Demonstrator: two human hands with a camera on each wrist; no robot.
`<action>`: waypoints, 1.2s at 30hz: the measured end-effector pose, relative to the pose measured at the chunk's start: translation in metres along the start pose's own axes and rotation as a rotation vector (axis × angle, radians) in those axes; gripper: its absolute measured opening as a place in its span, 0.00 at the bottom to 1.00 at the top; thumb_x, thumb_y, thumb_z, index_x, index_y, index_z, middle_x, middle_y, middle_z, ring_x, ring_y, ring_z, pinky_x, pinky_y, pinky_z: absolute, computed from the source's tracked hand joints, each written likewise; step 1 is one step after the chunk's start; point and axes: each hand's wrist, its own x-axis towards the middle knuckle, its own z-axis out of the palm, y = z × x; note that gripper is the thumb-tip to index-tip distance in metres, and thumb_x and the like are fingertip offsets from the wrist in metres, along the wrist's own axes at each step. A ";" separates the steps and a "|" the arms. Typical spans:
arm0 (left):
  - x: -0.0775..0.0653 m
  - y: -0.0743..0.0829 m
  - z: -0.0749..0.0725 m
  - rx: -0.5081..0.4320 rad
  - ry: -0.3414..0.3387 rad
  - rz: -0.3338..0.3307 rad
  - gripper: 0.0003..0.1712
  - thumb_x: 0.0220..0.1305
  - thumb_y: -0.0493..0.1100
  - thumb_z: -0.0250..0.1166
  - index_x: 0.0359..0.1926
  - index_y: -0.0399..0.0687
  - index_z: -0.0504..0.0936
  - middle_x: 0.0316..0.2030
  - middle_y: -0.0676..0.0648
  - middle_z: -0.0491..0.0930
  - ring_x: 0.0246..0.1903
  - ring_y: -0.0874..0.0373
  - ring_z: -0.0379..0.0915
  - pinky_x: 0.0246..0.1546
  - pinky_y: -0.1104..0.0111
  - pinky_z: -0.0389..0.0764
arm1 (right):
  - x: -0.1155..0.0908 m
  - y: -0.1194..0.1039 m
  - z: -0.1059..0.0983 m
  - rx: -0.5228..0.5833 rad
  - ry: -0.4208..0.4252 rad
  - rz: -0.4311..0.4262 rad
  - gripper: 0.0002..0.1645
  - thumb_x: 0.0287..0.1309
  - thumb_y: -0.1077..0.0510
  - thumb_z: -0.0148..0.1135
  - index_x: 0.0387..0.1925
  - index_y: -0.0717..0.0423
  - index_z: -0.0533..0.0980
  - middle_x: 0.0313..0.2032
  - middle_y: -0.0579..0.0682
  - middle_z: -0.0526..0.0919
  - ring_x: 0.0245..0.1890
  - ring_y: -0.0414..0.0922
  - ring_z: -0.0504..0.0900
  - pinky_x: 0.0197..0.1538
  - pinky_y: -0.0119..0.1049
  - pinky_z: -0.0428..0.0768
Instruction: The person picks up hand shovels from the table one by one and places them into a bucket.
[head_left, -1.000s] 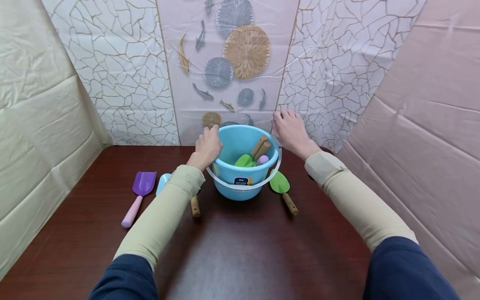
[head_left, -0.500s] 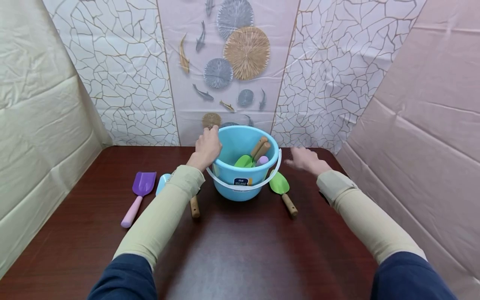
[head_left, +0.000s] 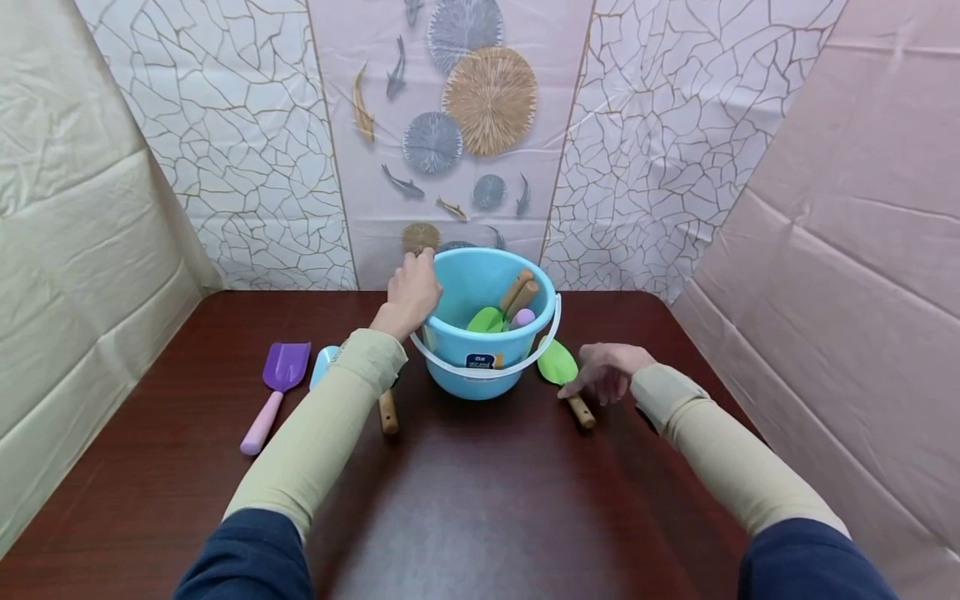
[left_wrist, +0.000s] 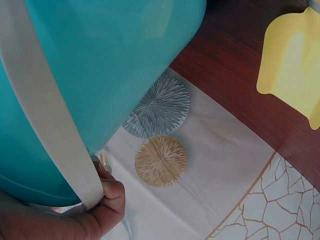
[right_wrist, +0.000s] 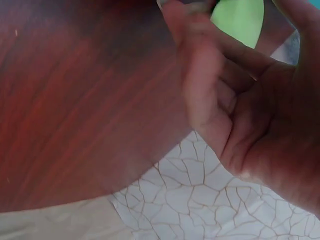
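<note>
A light blue bucket [head_left: 480, 388] stands on the table, its white bail hanging down in front. My left hand [head_left: 412, 292] grips the bucket's left rim; in the left wrist view that hand [left_wrist: 107, 207] is at the rim beside the bail. Inside the bucket are a green blade [head_left: 486, 320], two wooden handles and a pinkish handle end [head_left: 522, 317]. Right of the bucket lies a green trowel [head_left: 557, 363] with a wooden handle. My right hand [head_left: 611, 371] is over that handle, fingers bent and thumb apart from them in the right wrist view; contact is unclear.
To the left lie a purple shovel [head_left: 287, 367] with a pink handle and a light blue tool [head_left: 322, 365] partly behind my left arm. A wooden handle [head_left: 387, 412] pokes out beside my sleeve. A yellow blade [left_wrist: 290, 55] shows in the left wrist view. Patterned cloth hangs behind.
My right hand has left the far right side of the bucket and come down and nearer, to the green trowel's handle. The left hand stays on the rim.
</note>
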 end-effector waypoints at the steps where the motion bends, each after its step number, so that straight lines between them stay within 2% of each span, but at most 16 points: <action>1: 0.000 0.000 0.000 0.000 0.000 -0.001 0.23 0.67 0.37 0.52 0.63 0.41 0.67 0.54 0.34 0.72 0.47 0.39 0.77 0.46 0.49 0.80 | 0.000 -0.001 0.002 0.012 -0.010 -0.003 0.36 0.43 0.31 0.70 0.27 0.63 0.83 0.20 0.54 0.83 0.18 0.45 0.80 0.28 0.41 0.83; 5: 0.000 0.000 0.000 -0.002 -0.003 -0.001 0.24 0.67 0.37 0.53 0.63 0.41 0.67 0.54 0.34 0.72 0.47 0.39 0.77 0.46 0.49 0.80 | 0.000 -0.002 0.010 0.058 -0.044 -0.049 0.26 0.49 0.38 0.70 0.24 0.58 0.80 0.17 0.51 0.79 0.15 0.41 0.75 0.22 0.33 0.78; 11: -0.001 0.001 0.000 -0.002 -0.007 -0.007 0.24 0.67 0.37 0.53 0.64 0.41 0.67 0.54 0.34 0.72 0.48 0.39 0.77 0.46 0.49 0.80 | 0.000 -0.003 0.013 0.111 -0.071 -0.106 0.17 0.57 0.50 0.65 0.19 0.56 0.77 0.15 0.49 0.75 0.14 0.39 0.71 0.22 0.29 0.73; 16: -0.001 0.001 0.000 0.002 -0.005 -0.005 0.24 0.67 0.37 0.53 0.63 0.41 0.67 0.54 0.35 0.72 0.48 0.39 0.77 0.46 0.49 0.80 | 0.001 -0.001 0.011 0.124 -0.058 -0.121 0.19 0.61 0.54 0.61 0.17 0.56 0.74 0.11 0.47 0.71 0.13 0.38 0.68 0.20 0.29 0.71; 23: 0.000 0.000 0.001 -0.002 -0.007 -0.003 0.24 0.67 0.37 0.52 0.64 0.41 0.67 0.54 0.35 0.72 0.48 0.39 0.77 0.47 0.49 0.80 | 0.001 0.008 0.001 0.110 0.003 -0.151 0.22 0.63 0.53 0.58 0.15 0.57 0.74 0.09 0.46 0.70 0.11 0.38 0.70 0.21 0.30 0.75; 29: 0.000 0.001 0.000 0.001 -0.005 -0.008 0.23 0.67 0.37 0.53 0.63 0.42 0.67 0.53 0.35 0.72 0.47 0.39 0.77 0.46 0.49 0.80 | -0.004 0.009 -0.018 0.113 0.060 -0.160 0.22 0.64 0.55 0.56 0.16 0.62 0.78 0.10 0.47 0.72 0.12 0.38 0.73 0.23 0.32 0.77; 36: -0.001 0.001 0.000 -0.009 -0.004 -0.011 0.23 0.67 0.36 0.53 0.63 0.41 0.67 0.53 0.35 0.72 0.47 0.40 0.77 0.47 0.49 0.80 | -0.010 0.011 -0.044 0.079 0.127 -0.183 0.23 0.64 0.53 0.57 0.17 0.62 0.80 0.10 0.47 0.76 0.13 0.40 0.77 0.26 0.38 0.82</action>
